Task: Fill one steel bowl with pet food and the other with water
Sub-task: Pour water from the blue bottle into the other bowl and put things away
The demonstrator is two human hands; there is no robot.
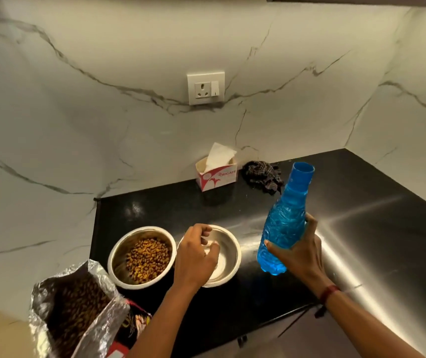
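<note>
Two steel bowls stand side by side on the black counter (362, 228). The left bowl (119, 254) holds brown pet food kibble (147, 259). The right bowl (228, 257) looks empty and shiny. My left hand (196, 257) hovers over the right bowl's left half with its fingers curled; whether it holds anything is unclear. My right hand (302, 257) grips the lower body of a blue plastic water bottle (284, 223). The bottle is nearly upright, just right of the empty bowl, and its mouth has no cap.
An open foil pet food bag (72, 313) with kibble inside stands at the counter's front left. A tissue box (217, 177) and a dark crumpled cloth (263, 177) sit at the back against the marble wall. A wall socket (205, 87) is above them.
</note>
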